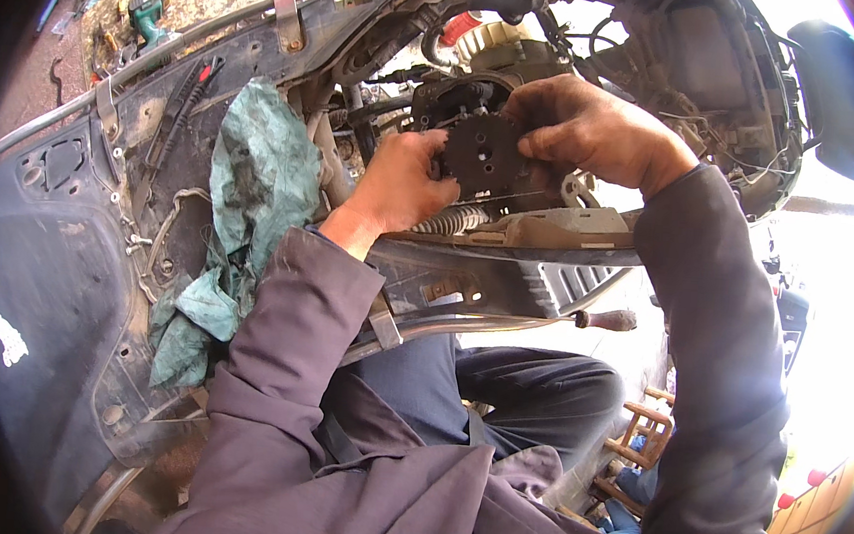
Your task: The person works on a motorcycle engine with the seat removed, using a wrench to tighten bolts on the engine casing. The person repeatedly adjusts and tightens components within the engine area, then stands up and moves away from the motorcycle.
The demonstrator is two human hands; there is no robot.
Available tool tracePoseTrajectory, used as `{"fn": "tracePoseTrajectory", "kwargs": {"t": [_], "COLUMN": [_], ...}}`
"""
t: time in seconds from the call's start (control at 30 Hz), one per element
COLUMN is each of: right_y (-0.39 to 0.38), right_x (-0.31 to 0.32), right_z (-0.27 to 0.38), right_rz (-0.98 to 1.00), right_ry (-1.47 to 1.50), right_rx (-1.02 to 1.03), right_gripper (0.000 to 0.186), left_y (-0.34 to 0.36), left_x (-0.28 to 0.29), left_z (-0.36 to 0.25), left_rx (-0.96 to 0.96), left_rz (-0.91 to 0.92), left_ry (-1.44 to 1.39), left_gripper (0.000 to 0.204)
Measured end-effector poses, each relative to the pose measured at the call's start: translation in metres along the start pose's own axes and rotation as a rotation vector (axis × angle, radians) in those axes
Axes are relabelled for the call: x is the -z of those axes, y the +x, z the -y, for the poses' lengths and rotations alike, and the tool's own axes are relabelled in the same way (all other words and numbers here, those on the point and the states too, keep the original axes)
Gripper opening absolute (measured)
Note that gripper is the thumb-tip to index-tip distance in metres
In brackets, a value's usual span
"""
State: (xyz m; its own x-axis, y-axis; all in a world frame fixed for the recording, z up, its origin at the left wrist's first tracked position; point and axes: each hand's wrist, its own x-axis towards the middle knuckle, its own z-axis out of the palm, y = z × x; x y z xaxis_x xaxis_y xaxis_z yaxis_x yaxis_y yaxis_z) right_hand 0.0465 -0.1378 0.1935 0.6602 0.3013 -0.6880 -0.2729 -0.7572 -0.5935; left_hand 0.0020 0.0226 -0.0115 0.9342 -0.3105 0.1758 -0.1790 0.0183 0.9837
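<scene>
Between my two hands is a dark round metal plate (482,159) with several small holes and a squarish one in its middle. My left hand (406,180) grips its left edge, fingers curled, thumb on the near side. On the plate's upper right edge, my right hand (588,129) pinches with thumb and fingers; some fingertips are hidden behind it. Behind the plate sits a dirty engine (503,60) in the vehicle's open frame. A ribbed hose (454,219) runs just below the plate. Whether the plate touches the engine I cannot tell.
A crumpled green cloth (266,169) lies on the dark body panel (56,268) left of my forearm, beside a black-and-red tool (181,107). A green power tool (147,14) rests at the far left. A dark handle (606,320) sticks out near my knee; a wooden stool (645,430) stands lower right.
</scene>
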Motion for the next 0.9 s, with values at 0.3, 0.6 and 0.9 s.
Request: {"fn": "tracePoseTrajectory", "kwargs": {"t": [0.3, 0.6, 0.9], "right_y": [-0.006, -0.054, -0.062], "right_x": [-0.001, -0.048, -0.058], "right_z": [0.005, 0.0, -0.023], "right_rz": [-0.014, -0.695, -0.792], "right_ry": [0.098, -0.804, -0.687], "right_rx": [0.077, 0.952, 0.862], "right_gripper": [0.016, 0.026, 0.03], "left_y": [0.0, 0.0, -0.001], "left_x": [0.003, -0.001, 0.002], "left_z": [-0.008, 0.001, -0.007], "left_rx": [0.052, -0.012, 0.101], "left_rz": [0.041, -0.005, 0.044], "left_ry": [0.02, -0.016, 0.019], "left_gripper": [0.026, 0.02, 0.017]}}
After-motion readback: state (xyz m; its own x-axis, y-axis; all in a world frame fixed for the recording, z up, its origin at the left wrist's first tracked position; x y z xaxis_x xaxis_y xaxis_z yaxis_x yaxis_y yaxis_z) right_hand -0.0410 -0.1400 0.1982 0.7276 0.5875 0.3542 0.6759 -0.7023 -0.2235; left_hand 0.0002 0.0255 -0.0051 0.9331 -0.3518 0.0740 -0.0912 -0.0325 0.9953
